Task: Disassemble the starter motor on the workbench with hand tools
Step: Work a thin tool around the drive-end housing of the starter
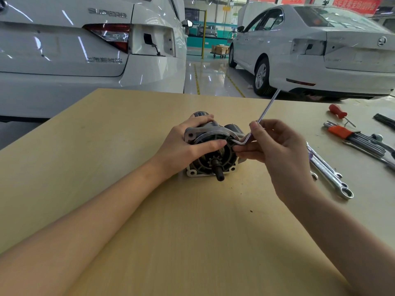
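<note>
Workshop w/ white cars behind tabletop (128, 210). Starter motor (210, 150) at frame centre, left hand (188, 144) gripping its housing; right hand (275, 150) pinches hex key (261, 119) seated in motor's face.

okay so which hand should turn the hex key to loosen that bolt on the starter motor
Right. The right hand already pinches the silver L-shaped hex key, its short end seated at the grey metal starter motor. The left hand grips the housing, steadying it.

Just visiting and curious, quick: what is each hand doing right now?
Left hand: grips the starter motor.
Right hand: pinches the L-shaped hex key.
</note>
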The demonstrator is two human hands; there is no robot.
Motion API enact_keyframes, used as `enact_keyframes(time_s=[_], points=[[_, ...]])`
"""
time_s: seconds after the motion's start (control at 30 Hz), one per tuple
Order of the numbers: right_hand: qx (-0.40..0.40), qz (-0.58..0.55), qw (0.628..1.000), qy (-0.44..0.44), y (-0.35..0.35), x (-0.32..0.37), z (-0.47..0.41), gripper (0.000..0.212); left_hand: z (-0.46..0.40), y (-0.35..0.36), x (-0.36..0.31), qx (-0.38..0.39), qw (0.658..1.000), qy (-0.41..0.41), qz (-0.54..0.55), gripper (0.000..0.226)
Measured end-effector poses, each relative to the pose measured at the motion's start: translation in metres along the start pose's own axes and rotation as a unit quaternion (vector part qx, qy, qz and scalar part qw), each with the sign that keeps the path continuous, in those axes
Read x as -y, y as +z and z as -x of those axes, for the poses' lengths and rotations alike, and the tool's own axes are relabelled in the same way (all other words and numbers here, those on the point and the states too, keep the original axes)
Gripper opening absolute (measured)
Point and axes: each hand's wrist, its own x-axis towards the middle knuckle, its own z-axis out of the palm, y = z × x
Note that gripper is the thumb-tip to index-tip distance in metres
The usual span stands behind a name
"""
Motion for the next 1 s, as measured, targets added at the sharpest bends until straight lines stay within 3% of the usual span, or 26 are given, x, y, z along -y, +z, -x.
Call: enact_keyframes(time_s=[0.3,0.5,0.73,0.9,1.0], points=[[0.017,-0.043,0.999,-0.014,0.000,0.006,0.002,0.018,0.000,0.001,0.000,-0.001,1.000,-0.005,0.007,0.063],[0.034,0.093,0.989,-0.106,0.003,0.009,0.005,0.030,0.001,0.002,-0.001,-0.007,1.000,-0.006,0.002,0.065],[0.034,0.169,0.969,-0.174,0.006,0.003,0.006,0.032,0.001,0.001,-0.001,-0.004,1.000,-0.002,0.002,0.061],[0.061,0.329,0.889,-0.314,0.006,-0.003,0.005,0.035,0.000,0.000,0.001,-0.001,1.000,0.007,-0.005,0.050],[0.102,0.401,0.839,-0.354,0.002,-0.004,0.007,0.029,0.000,-0.001,0.002,0.008,1.000,0.014,0.007,0.044]])
